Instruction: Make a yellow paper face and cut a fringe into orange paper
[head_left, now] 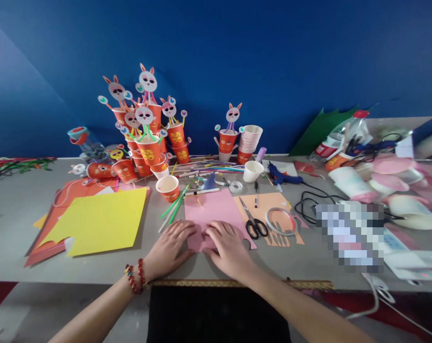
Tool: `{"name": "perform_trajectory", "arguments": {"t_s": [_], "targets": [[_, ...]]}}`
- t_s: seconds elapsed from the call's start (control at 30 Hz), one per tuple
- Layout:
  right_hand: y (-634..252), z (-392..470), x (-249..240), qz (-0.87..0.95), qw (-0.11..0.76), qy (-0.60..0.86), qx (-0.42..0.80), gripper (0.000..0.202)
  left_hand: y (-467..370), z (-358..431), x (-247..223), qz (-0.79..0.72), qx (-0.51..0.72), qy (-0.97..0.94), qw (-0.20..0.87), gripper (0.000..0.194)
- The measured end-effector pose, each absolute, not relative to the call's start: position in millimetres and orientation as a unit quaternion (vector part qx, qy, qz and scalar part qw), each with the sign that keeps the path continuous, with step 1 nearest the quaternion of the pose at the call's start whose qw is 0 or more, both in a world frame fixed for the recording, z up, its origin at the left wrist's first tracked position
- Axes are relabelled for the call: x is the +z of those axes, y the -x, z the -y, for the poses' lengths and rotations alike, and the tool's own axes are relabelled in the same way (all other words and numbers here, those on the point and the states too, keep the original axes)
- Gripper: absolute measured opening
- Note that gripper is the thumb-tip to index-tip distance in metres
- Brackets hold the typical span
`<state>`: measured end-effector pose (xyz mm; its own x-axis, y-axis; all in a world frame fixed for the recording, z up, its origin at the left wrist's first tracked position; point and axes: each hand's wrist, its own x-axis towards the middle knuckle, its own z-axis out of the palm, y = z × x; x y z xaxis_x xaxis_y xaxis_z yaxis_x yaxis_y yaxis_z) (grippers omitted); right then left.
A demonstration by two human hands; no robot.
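Note:
A pink sheet of paper (216,209) lies on the grey table in front of me. My left hand (171,247) rests flat across its left edge, fingers stretched out. On its lower middle part lies my right hand (228,245), fingers spread and holding nothing. Black-handled scissors (255,226) are to the right of the sheet, on an orange sheet (273,202) with cut edges. A roll of tape (281,221) sits there too. Green and white sticks (175,207) are just above my left hand, near a red and white paper cup (168,188).
Yellow paper (105,221) covers red sheets at left. Rabbit-faced cups (148,150) stand at the back, beside stacked cups (251,138) further right. A blue glue gun (283,174), its cord and a bottle (335,140) are at right.

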<state>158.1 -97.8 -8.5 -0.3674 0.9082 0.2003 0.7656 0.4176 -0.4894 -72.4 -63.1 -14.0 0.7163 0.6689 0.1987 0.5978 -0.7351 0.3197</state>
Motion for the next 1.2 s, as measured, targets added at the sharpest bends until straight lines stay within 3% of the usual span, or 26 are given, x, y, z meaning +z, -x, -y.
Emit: {"name": "perform_trajectory", "arguments": {"t_s": [0.2, 0.5, 0.7, 0.93, 1.2], "targets": [[-176.5, 100.8, -11.0, 0.797, 0.245, 0.521, 0.185, 0.042, 75.2, 61.8, -11.0, -0.335, 0.137, -0.922, 0.141, 0.044], [-205.5, 104.0, -9.0, 0.796, 0.267, 0.515, 0.174, 0.061, 79.4, 59.0, -0.5, -0.319, 0.128, -0.923, 0.174, 0.054], [-168.1, 100.3, 6.4, 0.83, 0.225, 0.483, 0.163, 0.039, 81.8, 57.6, 0.4, -0.299, 0.128, -0.923, 0.204, 0.065], [-127.8, 80.8, 8.4, 0.877, 0.186, 0.405, 0.178, 0.01, 80.5, 59.2, -11.8, -0.315, 0.146, -0.921, 0.178, 0.054], [-128.6, 81.6, 7.5, 0.88, 0.192, 0.385, 0.199, 0.009, 78.5, 60.4, -8.3, -0.319, 0.147, -0.919, 0.179, 0.048]]}}
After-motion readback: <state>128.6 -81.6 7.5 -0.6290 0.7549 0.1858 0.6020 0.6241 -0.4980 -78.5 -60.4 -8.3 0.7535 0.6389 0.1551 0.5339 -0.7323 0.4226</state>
